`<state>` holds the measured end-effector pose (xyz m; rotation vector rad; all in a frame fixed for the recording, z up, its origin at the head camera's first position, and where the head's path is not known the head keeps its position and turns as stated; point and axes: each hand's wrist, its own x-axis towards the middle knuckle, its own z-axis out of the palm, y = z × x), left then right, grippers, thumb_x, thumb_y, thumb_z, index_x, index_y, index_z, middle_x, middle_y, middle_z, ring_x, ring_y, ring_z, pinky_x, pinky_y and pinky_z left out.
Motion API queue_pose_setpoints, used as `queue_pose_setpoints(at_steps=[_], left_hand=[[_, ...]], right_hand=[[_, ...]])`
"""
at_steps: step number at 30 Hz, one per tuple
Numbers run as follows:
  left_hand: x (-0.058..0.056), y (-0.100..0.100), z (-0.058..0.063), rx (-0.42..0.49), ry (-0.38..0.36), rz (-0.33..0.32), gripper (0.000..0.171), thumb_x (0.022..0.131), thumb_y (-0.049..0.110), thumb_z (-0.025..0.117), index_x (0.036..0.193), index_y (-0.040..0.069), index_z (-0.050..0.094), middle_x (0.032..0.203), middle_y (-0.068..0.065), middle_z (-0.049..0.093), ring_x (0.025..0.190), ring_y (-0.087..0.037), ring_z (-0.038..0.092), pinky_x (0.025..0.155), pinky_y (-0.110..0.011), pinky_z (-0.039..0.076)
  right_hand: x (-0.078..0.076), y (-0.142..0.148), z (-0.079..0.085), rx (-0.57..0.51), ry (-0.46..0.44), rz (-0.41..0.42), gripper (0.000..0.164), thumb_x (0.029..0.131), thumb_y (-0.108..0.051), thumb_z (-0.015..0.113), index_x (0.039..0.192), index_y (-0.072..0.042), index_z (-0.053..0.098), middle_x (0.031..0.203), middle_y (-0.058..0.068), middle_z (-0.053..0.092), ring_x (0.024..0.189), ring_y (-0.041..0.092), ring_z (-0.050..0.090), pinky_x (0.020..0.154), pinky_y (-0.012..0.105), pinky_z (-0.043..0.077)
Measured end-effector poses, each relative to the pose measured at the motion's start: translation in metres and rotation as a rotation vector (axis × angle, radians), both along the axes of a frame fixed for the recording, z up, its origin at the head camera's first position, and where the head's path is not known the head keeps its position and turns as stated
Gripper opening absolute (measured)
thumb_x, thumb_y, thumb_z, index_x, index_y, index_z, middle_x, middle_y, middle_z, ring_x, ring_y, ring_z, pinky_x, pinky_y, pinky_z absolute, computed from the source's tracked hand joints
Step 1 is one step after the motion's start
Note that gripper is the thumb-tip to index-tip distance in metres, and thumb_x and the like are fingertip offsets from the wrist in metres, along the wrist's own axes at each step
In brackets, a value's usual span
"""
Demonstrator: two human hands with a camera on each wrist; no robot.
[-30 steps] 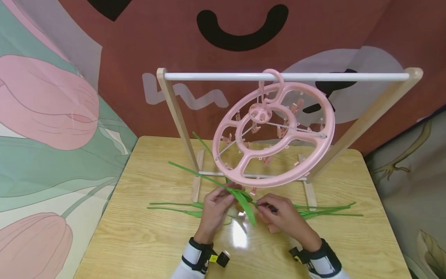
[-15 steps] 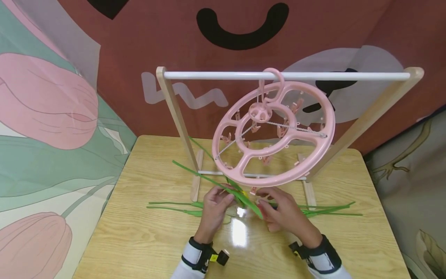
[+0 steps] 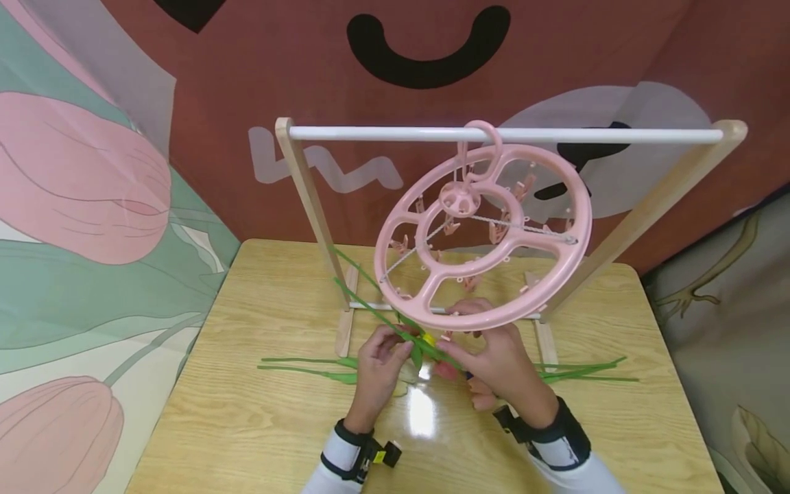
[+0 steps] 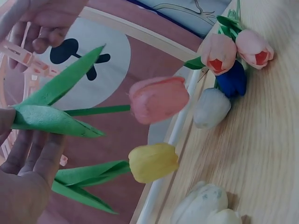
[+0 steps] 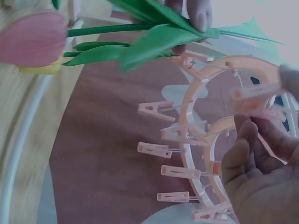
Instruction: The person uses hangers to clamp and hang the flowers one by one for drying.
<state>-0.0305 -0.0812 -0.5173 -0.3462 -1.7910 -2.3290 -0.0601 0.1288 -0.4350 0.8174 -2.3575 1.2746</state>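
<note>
Beside the round pink plastic hanger (image 3: 459, 200), your left fingers (image 4: 50, 156) pinched a green-leaved, pink artificial tulip (image 4: 159, 99); your right fingers (image 5: 240, 151) gripped a pink plastic clip (image 5: 252, 100). Steadying the stem (image 4: 98, 111) looked wise.

You have a light wood table (image 3: 247, 432). On it stands a rack (image 3: 395, 134) with two wooden feet (image 3: 345, 335). Near the rack's foot on your left lie two whitish flowers (image 4: 205, 203) with green stems (image 3: 296, 360). Near its foot on your right lie two pink flowers (image 4: 217, 50), a blue flower (image 4: 235, 81) and a white flower (image 4: 211, 109), bunched.
</note>
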Motion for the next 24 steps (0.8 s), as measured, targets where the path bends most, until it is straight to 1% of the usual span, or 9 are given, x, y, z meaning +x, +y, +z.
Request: queue_pose_setpoints(at_steps=[1, 4, 7, 9, 11, 14, 16, 20, 24], left_hand=[[0.000, 0.000, 0.000, -0.008, 0.004, 0.002, 0.022, 0.097, -0.007, 0.063, 0.118, -0.012, 0.059, 0.119, -0.038, 0.059, 0.107, -0.013, 0.067, 0.088, -0.025, 0.062], [-0.001, 0.001, 0.001, -0.031, -0.009, 0.017, 0.022, 0.097, -0.005, 0.065, 0.118, -0.009, 0.061, 0.119, -0.037, 0.061, 0.107, -0.013, 0.067, 0.090, -0.024, 0.061], [-0.001, 0.001, 0.001, -0.044, -0.030, 0.034, 0.022, 0.096, -0.004, 0.066, 0.117, -0.008, 0.062, 0.118, -0.032, 0.063, 0.107, -0.014, 0.068, 0.089, -0.024, 0.062], [-0.002, 0.002, 0.001, -0.046, -0.039, 0.042, 0.021, 0.095, -0.005, 0.067, 0.116, -0.009, 0.061, 0.117, -0.027, 0.065, 0.106, -0.015, 0.068, 0.087, -0.025, 0.063], [-0.003, 0.004, 0.001, -0.047, -0.045, 0.044, 0.022, 0.095, -0.005, 0.067, 0.115, -0.010, 0.061, 0.115, -0.020, 0.066, 0.105, -0.016, 0.068, 0.085, -0.026, 0.063], [-0.004, 0.005, 0.000, -0.044, -0.053, 0.040, 0.022, 0.095, -0.005, 0.067, 0.115, -0.010, 0.060, 0.114, -0.009, 0.066, 0.104, -0.016, 0.068, 0.083, -0.026, 0.064], [-0.004, 0.006, 0.000, -0.045, -0.059, 0.040, 0.022, 0.095, -0.004, 0.068, 0.115, -0.009, 0.060, 0.113, -0.004, 0.065, 0.103, -0.016, 0.068, 0.082, -0.026, 0.064], [-0.005, 0.009, 0.000, -0.047, -0.060, 0.047, 0.021, 0.094, -0.004, 0.069, 0.113, -0.009, 0.060, 0.111, -0.001, 0.065, 0.102, -0.016, 0.068, 0.082, -0.025, 0.064], [-0.005, 0.012, 0.000, -0.059, -0.063, 0.056, 0.022, 0.093, -0.005, 0.070, 0.113, -0.009, 0.061, 0.112, 0.001, 0.065, 0.103, -0.015, 0.068, 0.083, -0.025, 0.064]], right_hand=[[0.000, -0.002, 0.001, 0.000, 0.006, 0.001, 0.052, 0.074, -0.013, 0.091, 0.119, -0.007, 0.067, 0.112, 0.003, 0.071, 0.086, 0.012, 0.062, 0.072, 0.019, 0.055], [-0.001, -0.004, 0.004, -0.002, 0.009, 0.012, 0.046, 0.074, -0.004, 0.089, 0.115, -0.006, 0.067, 0.109, 0.002, 0.072, 0.091, 0.015, 0.067, 0.083, 0.018, 0.056], [-0.001, -0.006, 0.004, -0.037, -0.055, 0.051, 0.044, 0.078, -0.001, 0.087, 0.117, -0.006, 0.067, 0.112, 0.003, 0.072, 0.099, 0.016, 0.071, 0.090, 0.019, 0.058], [-0.002, -0.008, 0.005, -0.065, -0.113, 0.084, 0.040, 0.081, -0.001, 0.085, 0.116, -0.007, 0.067, 0.112, 0.003, 0.072, 0.100, 0.013, 0.071, 0.089, 0.021, 0.060], [-0.002, -0.010, 0.004, -0.116, -0.183, 0.121, 0.037, 0.083, 0.001, 0.083, 0.115, -0.009, 0.067, 0.113, 0.003, 0.071, 0.102, 0.010, 0.071, 0.088, 0.024, 0.062], [-0.002, -0.012, 0.003, -0.183, -0.249, 0.157, 0.036, 0.084, 0.004, 0.082, 0.114, -0.009, 0.067, 0.115, 0.006, 0.071, 0.107, 0.007, 0.071, 0.091, 0.027, 0.062], [-0.002, -0.014, 0.002, -0.235, -0.285, 0.177, 0.037, 0.084, 0.007, 0.080, 0.115, -0.007, 0.067, 0.116, 0.009, 0.071, 0.108, 0.006, 0.071, 0.091, 0.029, 0.062], [-0.003, -0.017, 0.001, -0.307, -0.314, 0.206, 0.034, 0.084, 0.010, 0.078, 0.113, -0.004, 0.065, 0.115, 0.012, 0.071, 0.108, 0.005, 0.071, 0.093, 0.030, 0.061], [-0.006, -0.021, 0.000, -0.325, -0.300, 0.215, 0.032, 0.084, 0.010, 0.078, 0.111, -0.003, 0.065, 0.113, 0.013, 0.074, 0.107, 0.007, 0.072, 0.092, 0.030, 0.062]])
